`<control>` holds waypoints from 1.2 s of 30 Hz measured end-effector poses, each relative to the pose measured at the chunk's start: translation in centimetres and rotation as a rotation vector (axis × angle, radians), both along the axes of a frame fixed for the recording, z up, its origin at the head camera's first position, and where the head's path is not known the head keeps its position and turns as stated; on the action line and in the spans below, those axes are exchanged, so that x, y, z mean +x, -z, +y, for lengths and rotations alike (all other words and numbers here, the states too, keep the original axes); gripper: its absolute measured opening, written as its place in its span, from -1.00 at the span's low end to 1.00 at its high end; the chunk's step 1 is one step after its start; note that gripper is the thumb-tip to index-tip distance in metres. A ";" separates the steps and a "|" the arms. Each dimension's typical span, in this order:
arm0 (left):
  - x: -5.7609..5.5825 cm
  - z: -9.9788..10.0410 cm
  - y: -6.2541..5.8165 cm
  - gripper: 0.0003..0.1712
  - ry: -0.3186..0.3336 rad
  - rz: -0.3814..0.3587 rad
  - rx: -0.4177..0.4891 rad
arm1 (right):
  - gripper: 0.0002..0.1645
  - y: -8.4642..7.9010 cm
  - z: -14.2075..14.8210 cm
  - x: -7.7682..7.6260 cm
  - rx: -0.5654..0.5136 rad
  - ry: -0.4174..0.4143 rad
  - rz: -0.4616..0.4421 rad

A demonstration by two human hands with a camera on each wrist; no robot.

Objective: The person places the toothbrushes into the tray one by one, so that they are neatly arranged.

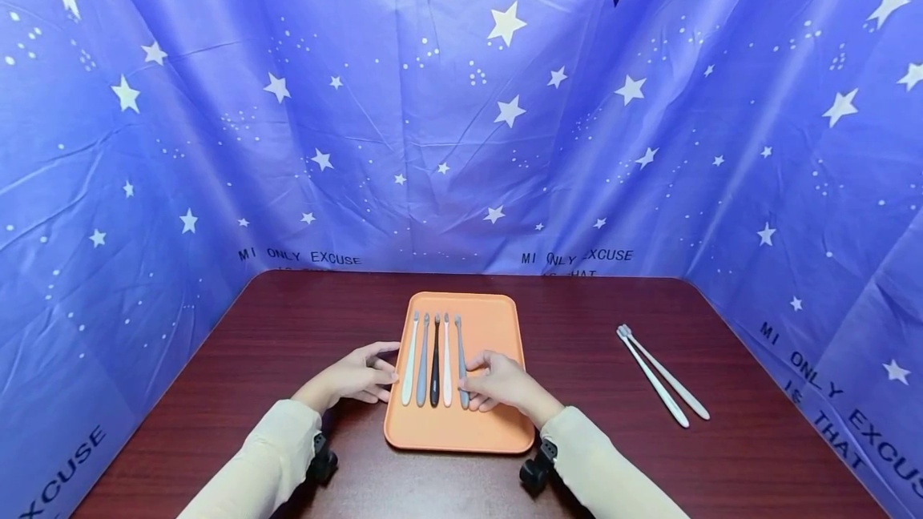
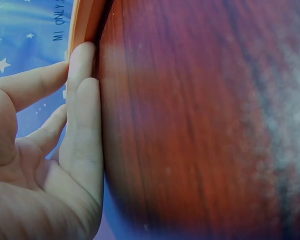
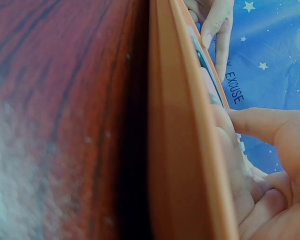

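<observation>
Five toothbrushes (image 1: 436, 367) in a row on orange tray (image 1: 497, 327) | with right hand (image 1: 505, 381), pinched the row's rightmost, a grey toothbrush (image 1: 461, 347), near handle's lower end | with left hand (image 1: 353, 375), unclenched, touched tray's left rim, fingers extended | saw two pale toothbrushes (image 1: 650, 373) on table (image 1: 310, 311), well right of tray

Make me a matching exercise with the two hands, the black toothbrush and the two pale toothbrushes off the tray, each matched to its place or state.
1. left hand
2. right hand
3. black toothbrush
4. two pale toothbrushes

A. on the table, right of the tray
B. middle of the row of five
C. touching the tray's left edge
D. pinching the row's rightmost toothbrush

Pairs: 1-C, 2-D, 3-B, 4-A
</observation>
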State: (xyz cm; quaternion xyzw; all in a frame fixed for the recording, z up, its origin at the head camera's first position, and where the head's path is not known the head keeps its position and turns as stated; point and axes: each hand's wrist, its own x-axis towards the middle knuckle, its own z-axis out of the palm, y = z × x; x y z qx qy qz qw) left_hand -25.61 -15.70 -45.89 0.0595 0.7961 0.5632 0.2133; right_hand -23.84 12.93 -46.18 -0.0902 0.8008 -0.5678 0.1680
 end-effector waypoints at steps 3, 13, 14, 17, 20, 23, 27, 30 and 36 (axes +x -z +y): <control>0.0 0.1 0.0 -0.21 0.000 -0.001 -0.002 | -0.49 0.1 0.2 0.0 -0.015 -0.013 -0.001; 0.0 0.0 0.0 -0.21 0.006 -0.007 0.005 | -0.45 0.2 0.3 0.2 -0.032 -0.038 0.030; 0.0 0.0 0.0 -0.21 0.008 -0.006 0.004 | -0.45 0.2 0.3 0.1 -0.031 -0.038 0.029; 0.0 0.0 0.1 -0.21 0.008 -0.004 0.004 | -0.44 0.2 0.3 0.1 -0.032 -0.038 0.026; 0.0 0.0 0.1 -0.21 0.005 -0.003 0.002 | -0.44 0.2 0.3 0.1 -0.039 -0.039 0.024; 0.1 0.0 0.1 -0.21 0.002 -0.001 -0.004 | -0.43 0.3 0.4 0.1 -0.044 -0.042 0.022; 0.1 0.0 0.0 -0.21 0.000 0.000 -0.006 | -0.43 0.3 0.3 0.1 -0.043 -0.043 0.017; 0.1 0.0 0.0 -0.22 0.003 0.001 -0.004 | -0.43 0.2 0.3 0.0 -0.039 -0.044 0.012; 0.0 0.0 0.1 -0.21 0.006 0.002 0.003 | -0.45 -0.1 0.3 0.0 -0.027 -0.044 0.006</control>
